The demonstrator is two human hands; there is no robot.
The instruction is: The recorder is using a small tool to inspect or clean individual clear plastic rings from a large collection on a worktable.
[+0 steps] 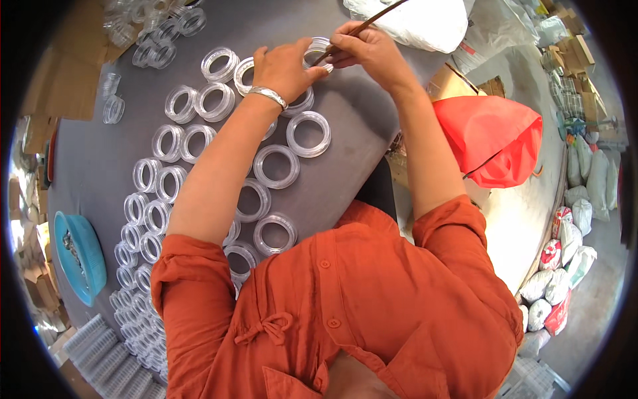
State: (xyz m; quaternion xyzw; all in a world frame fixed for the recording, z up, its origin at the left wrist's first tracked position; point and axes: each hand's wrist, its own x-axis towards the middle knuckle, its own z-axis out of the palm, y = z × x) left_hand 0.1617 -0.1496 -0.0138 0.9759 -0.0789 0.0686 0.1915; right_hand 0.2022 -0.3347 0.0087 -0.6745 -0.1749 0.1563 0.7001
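Note:
My right hand (pixel 369 56) pinches a thin brown stick (pixel 362 26), whose lower tip reaches a clear plastic ring (pixel 319 42) at the table's far side. Around that ring's left edge, my left hand (pixel 286 68) has thumb and forefinger closed, partly hiding it; a silver bangle circles the wrist. Close by the left hand stand several more clear rings, among them one ring (pixel 220 64) to its left and another ring (pixel 308 134) below it. My left forearm covers part of the rows.
The grey table (pixel 345 166) carries many rings in rows toward the lower left. A blue basin (pixel 80 259) sits at the left, a white bag (pixel 405 23) at the far edge. To the right are a red bag (pixel 492 139) and several filled sacks (pixel 568 239).

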